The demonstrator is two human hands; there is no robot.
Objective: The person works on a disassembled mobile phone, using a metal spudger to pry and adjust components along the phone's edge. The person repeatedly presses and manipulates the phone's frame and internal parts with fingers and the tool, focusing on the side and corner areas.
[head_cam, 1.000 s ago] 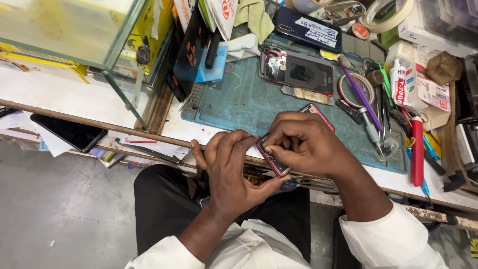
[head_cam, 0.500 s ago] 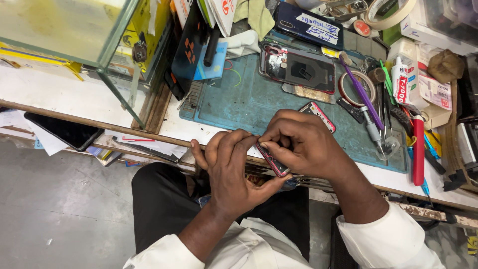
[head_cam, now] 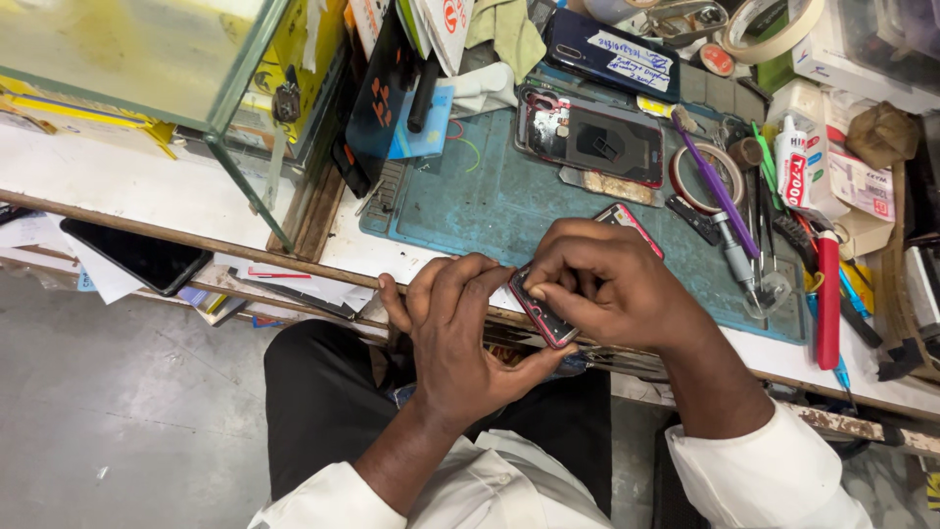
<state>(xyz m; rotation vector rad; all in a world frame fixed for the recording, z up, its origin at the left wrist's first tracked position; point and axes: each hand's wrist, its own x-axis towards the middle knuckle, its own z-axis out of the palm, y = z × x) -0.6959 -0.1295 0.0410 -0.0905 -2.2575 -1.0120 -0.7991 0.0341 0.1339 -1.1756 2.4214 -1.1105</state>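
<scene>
Both hands gripped a red-edged phone (head_cam: pixel 548 318) at the worktop's (head_cam: pixel 147 181) front edge: left hand (head_cam: pixel 460 338) cupped beneath, right hand (head_cam: pixel 597 284) fingers pinched closed on its rim, beside the blue mat (head_cam: pixel 490 196).

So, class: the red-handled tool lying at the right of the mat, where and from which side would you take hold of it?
Grip the red tool around the middle of its long handle, coming from above. It lies flat, running toward and away from the person, and its top is bare. Other tools crowd its left side, so a sideways approach looks awkward. The right hand is nearer.
</scene>
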